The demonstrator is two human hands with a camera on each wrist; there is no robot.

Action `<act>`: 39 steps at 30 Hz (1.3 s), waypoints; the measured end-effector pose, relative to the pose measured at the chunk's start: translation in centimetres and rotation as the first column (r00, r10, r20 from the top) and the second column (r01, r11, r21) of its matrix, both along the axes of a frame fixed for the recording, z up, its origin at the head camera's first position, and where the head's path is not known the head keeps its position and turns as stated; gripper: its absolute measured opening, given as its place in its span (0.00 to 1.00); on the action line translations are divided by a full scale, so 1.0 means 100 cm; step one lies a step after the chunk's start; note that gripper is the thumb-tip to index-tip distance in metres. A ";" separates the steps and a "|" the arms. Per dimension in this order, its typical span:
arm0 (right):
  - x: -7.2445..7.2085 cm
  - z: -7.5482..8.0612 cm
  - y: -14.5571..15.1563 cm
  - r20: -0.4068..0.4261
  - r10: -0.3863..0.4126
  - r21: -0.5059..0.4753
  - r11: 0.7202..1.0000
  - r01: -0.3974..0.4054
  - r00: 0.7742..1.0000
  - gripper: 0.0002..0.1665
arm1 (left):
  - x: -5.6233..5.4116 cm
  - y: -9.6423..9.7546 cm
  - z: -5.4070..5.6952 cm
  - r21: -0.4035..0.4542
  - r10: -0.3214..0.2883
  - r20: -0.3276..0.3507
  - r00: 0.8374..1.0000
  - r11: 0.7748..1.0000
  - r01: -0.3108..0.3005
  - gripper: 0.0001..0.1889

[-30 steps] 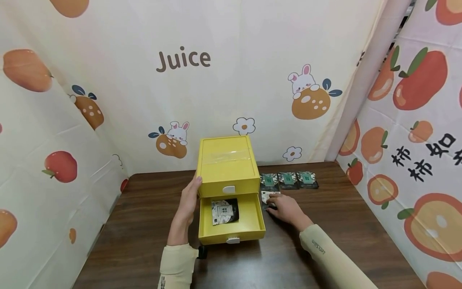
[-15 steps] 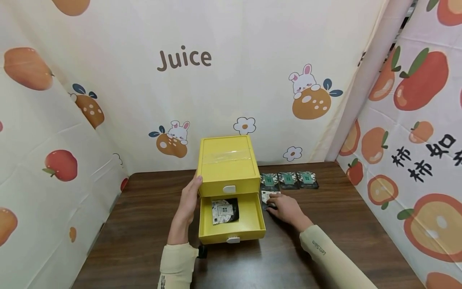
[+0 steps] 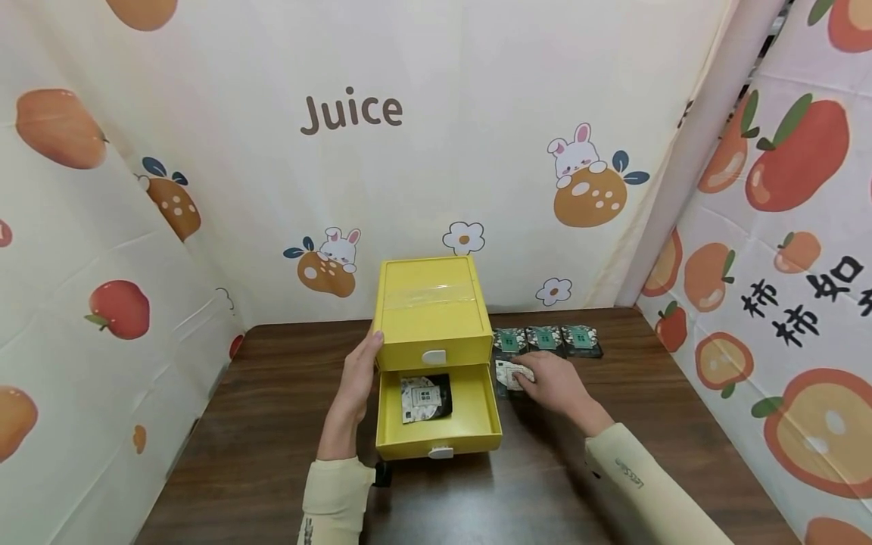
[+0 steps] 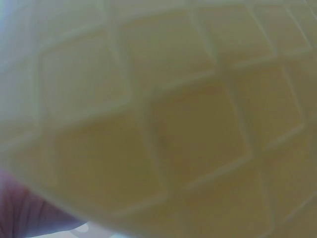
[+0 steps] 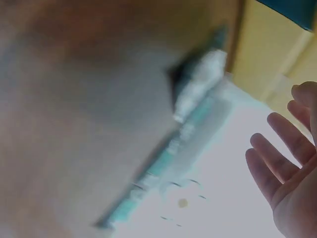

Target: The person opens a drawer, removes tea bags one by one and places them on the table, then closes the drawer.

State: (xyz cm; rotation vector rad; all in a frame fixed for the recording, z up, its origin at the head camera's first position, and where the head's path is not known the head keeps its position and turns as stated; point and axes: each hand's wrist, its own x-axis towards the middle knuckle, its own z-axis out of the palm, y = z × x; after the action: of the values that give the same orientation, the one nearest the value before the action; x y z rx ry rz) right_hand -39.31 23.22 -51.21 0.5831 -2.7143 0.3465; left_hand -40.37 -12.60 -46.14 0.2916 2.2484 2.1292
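A yellow two-drawer box [image 3: 428, 314] stands on the table, its lower drawer [image 3: 473, 424] pulled out. Inside that drawer lies a black-and-white sachet [image 3: 424, 400]. My left hand [image 3: 354, 386] rests along the box's left side, fingers extended; the box's yellow ribbed wall [image 4: 198, 134] fills most of the left wrist view. To the right of the box, a similar sachet [image 3: 507, 372] lies on the table. My right hand [image 3: 557, 384] is beside it, fingertips overlapping its edge in the head view. The right wrist view shows the fingers [image 5: 282, 166] spread, with nothing held.
Behind the nearer sachet is a row of three green-and-black sachets [image 3: 544, 341]. They stretch rightward from the box along the back of the brown wooden table [image 3: 279, 424]. Printed cloth [image 3: 436, 151] hangs behind the table and on both sides.
My right hand has shifted a little to the right, uncovering more of the sachet on the table. My left hand keeps its place on the box.
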 end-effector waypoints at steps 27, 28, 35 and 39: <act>0.028 0.096 -0.123 0.299 0.618 0.006 0.761 -0.649 0.727 0.09 | -0.003 0.003 -0.001 -0.010 0.029 -0.026 0.999 1.000 -0.030 0.31; 0.025 0.093 -0.127 0.318 0.623 0.004 0.753 -0.658 0.715 0.10 | -0.003 0.004 -0.001 -0.011 0.028 -0.026 0.999 1.000 -0.028 0.31; 0.008 0.068 -0.139 0.390 0.586 0.048 0.757 -0.651 0.710 0.20 | -0.004 0.004 -0.001 -0.009 0.025 -0.034 0.999 1.000 -0.026 0.31; 0.007 0.057 -0.141 0.458 0.491 0.139 0.783 -0.606 0.741 0.31 | -0.002 0.002 -0.002 -0.016 0.024 -0.030 0.999 1.000 -0.024 0.31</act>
State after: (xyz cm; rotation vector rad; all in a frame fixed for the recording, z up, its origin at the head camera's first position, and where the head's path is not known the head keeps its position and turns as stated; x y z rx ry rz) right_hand -38.62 9.08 -45.49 1.5901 -2.9332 0.2368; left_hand -40.62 -12.39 -46.32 0.2996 2.2955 2.1315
